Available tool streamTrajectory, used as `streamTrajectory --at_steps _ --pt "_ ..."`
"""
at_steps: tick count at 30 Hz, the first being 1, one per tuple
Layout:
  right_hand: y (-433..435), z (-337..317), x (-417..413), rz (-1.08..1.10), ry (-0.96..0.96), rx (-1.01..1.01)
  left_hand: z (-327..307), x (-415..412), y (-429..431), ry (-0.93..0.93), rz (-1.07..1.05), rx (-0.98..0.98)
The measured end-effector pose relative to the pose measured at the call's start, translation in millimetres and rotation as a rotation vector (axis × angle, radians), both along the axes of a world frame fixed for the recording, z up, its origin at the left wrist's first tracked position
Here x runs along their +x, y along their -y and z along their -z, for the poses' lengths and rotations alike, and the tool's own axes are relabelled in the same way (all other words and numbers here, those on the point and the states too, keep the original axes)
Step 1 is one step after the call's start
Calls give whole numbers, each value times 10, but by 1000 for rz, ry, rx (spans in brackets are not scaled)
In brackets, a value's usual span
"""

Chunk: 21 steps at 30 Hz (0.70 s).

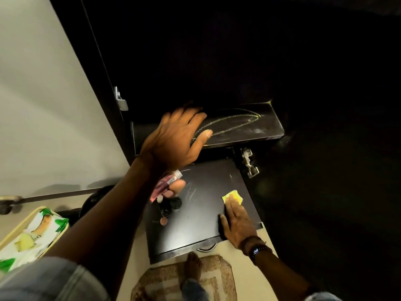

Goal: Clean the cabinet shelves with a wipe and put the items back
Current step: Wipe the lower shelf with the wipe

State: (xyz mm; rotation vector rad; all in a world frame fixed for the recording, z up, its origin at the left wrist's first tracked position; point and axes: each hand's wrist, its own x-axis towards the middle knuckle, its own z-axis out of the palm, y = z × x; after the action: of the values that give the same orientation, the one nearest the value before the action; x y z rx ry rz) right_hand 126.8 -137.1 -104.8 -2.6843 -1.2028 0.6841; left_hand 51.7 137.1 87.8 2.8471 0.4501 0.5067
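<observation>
My right hand [236, 224] presses flat on a folded yellow wipe [233, 196] at the right side of the lower dark shelf [201, 218], which shows pale streaks. My left hand [175, 140] reaches higher, fingers spread and palm down, and rests on the front left of the upper dark shelf [249, 124], which shows yellowish smear lines. Nothing is visible in this hand. At the lower shelf's left, partly under my left forearm, lie a pink tube [163, 184], two small black jars [174, 203] and a small round pinkish item [163, 221].
The cabinet inside is very dark. A white door [43, 105] stands open at the left, and a metal hinge [249, 165] sits on the right wall. A green-and-white wipes pack [36, 233] lies in a cream tray at lower left. My bare foot [193, 266] stands on a brown rug [160, 283].
</observation>
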Motion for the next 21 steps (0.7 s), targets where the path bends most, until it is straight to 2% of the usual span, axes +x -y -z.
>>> streamTrajectory --at_steps 2,5,7,10,13,15,17,21 --pt "-24 47 235 49 44 -43 2 13 -10 16 -2 4" --pt "-547 34 711 137 78 -61 -33 39 -21 51 -26 22" --pt "-852 102 748 133 64 -113 -26 39 3 29 -31 11" --pt "-955 139 310 -35 -8 7 -9 19 24 12 -21 -23" --pt "-560 116 -315 -178 -80 82 -20 13 13 8 -19 -37" --pt "-114 119 -677 -341 -22 99 -22 14 20 -2 -13 -42" --pt "229 105 -705 -400 30 64 -21 8 30 7 -9 -34" --pt "72 70 -80 -134 57 10 -46 30 13 14 -10 -36"
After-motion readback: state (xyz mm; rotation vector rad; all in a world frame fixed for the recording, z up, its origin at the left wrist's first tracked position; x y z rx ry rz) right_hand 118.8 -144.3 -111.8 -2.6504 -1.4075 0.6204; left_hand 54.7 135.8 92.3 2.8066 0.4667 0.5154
